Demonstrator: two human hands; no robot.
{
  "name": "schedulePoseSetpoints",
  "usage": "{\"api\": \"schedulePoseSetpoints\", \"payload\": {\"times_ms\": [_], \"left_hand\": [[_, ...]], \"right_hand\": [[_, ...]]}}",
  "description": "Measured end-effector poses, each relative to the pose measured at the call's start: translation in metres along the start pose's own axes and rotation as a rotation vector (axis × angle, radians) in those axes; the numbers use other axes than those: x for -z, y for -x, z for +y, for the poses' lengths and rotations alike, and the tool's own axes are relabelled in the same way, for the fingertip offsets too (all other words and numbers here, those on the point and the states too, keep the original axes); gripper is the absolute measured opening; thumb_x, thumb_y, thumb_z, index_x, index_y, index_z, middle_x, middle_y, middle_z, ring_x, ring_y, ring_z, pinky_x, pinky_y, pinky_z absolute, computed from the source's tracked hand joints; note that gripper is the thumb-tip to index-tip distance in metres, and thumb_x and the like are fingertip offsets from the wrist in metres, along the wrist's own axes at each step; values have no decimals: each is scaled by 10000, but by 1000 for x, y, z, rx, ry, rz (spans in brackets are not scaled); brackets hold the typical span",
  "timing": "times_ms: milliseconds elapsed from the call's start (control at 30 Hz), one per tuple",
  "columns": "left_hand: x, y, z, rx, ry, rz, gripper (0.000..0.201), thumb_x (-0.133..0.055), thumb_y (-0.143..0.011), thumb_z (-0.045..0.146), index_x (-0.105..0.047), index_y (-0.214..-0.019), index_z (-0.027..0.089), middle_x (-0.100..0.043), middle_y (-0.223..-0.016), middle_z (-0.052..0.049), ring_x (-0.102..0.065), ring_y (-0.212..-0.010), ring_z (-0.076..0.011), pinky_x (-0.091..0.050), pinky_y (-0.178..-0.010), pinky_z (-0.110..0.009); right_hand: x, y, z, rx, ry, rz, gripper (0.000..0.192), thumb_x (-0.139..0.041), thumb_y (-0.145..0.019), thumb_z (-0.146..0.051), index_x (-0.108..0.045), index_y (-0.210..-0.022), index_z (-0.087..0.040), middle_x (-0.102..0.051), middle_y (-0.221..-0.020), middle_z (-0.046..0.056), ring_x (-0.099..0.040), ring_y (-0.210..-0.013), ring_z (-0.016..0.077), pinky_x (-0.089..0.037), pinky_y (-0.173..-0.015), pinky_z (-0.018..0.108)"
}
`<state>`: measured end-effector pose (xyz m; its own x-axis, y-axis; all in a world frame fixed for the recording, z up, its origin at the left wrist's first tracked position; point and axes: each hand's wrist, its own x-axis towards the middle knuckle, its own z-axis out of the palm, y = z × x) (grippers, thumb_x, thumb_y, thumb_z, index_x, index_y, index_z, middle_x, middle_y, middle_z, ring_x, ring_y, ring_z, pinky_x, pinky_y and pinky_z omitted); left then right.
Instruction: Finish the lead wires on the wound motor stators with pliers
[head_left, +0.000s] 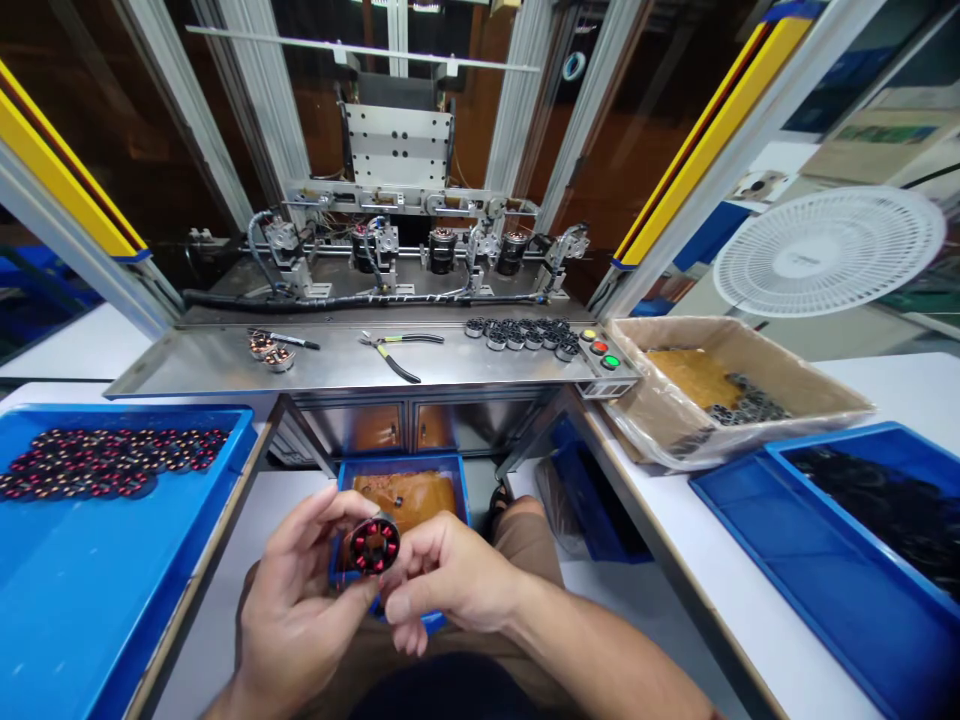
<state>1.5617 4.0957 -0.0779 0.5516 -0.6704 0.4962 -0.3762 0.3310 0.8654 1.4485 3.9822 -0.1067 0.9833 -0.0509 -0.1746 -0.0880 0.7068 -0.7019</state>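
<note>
Over my lap, my left hand (300, 590) grips a round motor stator (374, 545) by its rim, fingers behind and thumb below. The stator has a black frame with red wire coils, and its open face is turned towards me. My right hand (446, 580) is at its lower right edge, thumb and fingers curled closed. Whatever those fingertips pinch, perhaps a thin wire, is too small to make out. Beneath both hands stands a blue bin (461, 480) with brown paper inside and small bits on it.
A steel ledge (337, 370) bears wire cutters (394, 355), a marker (289, 340), wound stators (271, 352) and bare stator cores (525, 335). Behind is a winding machine (401, 140). Left is a blue tray (75, 590) of stators; right are a lined box (817, 390), blue trays (750, 500) and a fan (829, 250).
</note>
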Motion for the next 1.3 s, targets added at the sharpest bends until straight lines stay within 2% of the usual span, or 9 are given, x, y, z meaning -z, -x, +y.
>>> {"api": "schedulePoseSetpoints", "payload": {"times_ms": [133, 300, 400, 533, 733, 833, 1000, 1167, 1300], "left_hand": [[-2, -1, 0, 46, -2, 22, 742, -746, -734, 18, -503, -1347, 359, -702, -1059, 17, -699, -963, -103, -582, -861, -193], [-3, 1, -2, 178, 8, 12, 689, -767, -755, 88, -492, -1341, 326, -737, -1085, -14, -727, -950, -128, -593, -809, -179], [-2, 6, -5, 248, 56, -49, 617, -703, -833, 122, -459, -1358, 335, -727, -1179, -44, -719, -1027, -154, -585, -885, -236], [-3, 13, -7, 290, 114, -121, 564, -638, -886, 151, -441, -1380, 339, -698, -1260, -82, -692, -1106, -187, -577, -919, -273], [-8, 13, -5, 260, 184, -68, 714, -767, -761, 112, -476, -1360, 367, -711, -1139, -55, -710, -1016, -185, -593, -852, -260], [-6, 11, -6, 277, 210, -70, 698, -768, -757, 95, -493, -1339, 364, -719, -1060, -37, -721, -951, -159, -595, -815, -231], [-1, 11, -9, 391, 232, -43, 667, -785, -754, 143, -492, -1326, 321, -737, -1113, -65, -722, -999, -185, -594, -857, -252], [-8, 15, -3, 468, 121, 58, 635, -797, -752, 272, -494, -1310, 290, -746, -1114, -71, -726, -1003, -218, -610, -856, -296], [-9, 19, 0, 484, 126, 65, 595, -778, -777, 292, -506, -1306, 307, -746, -1121, -56, -726, -1004, -195, -604, -860, -261]], "right_hand": [[-6, 17, 3, -12, 65, 78, 387, -916, -552, -382, -707, -705, -95, -661, -509, -12, -609, -405, 78, -492, -409, 141], [1, 32, 0, -35, 106, 49, 402, -915, -549, -392, -723, -734, -92, -683, -572, 1, -641, -465, 83, -521, -483, 168], [6, 34, -16, 95, 138, 152, 485, -907, -543, -458, -712, -803, -98, -728, -660, 32, -664, -527, 94, -533, -534, 190], [0, 32, -36, 181, 276, 274, 481, -832, -641, -547, -633, -716, -116, -662, -578, -14, -565, -445, 55, -460, -476, 178], [-12, 27, -31, 165, 351, 305, 476, -811, -672, -556, -590, -676, -134, -601, -535, -36, -518, -452, 54, -409, -486, 186], [-6, 29, -23, 163, 369, 302, 480, -822, -654, -558, -592, -657, -137, -592, -527, -35, -512, -460, 61, -397, -489, 192], [8, 38, -24, 117, 488, 267, 475, -833, -645, -550, -618, -665, -128, -591, -570, -23, -495, -507, 70, -379, -518, 214], [-2, 39, -41, 308, 587, 344, 521, -914, -528, -487, -594, -779, -161, -588, -729, -29, -501, -651, 92, -410, -623, 244], [-11, 31, -40, 381, 607, 362, 383, -807, -718, -461, -557, -727, -172, -553, -694, -29, -472, -646, 99, -394, -607, 245]]}}
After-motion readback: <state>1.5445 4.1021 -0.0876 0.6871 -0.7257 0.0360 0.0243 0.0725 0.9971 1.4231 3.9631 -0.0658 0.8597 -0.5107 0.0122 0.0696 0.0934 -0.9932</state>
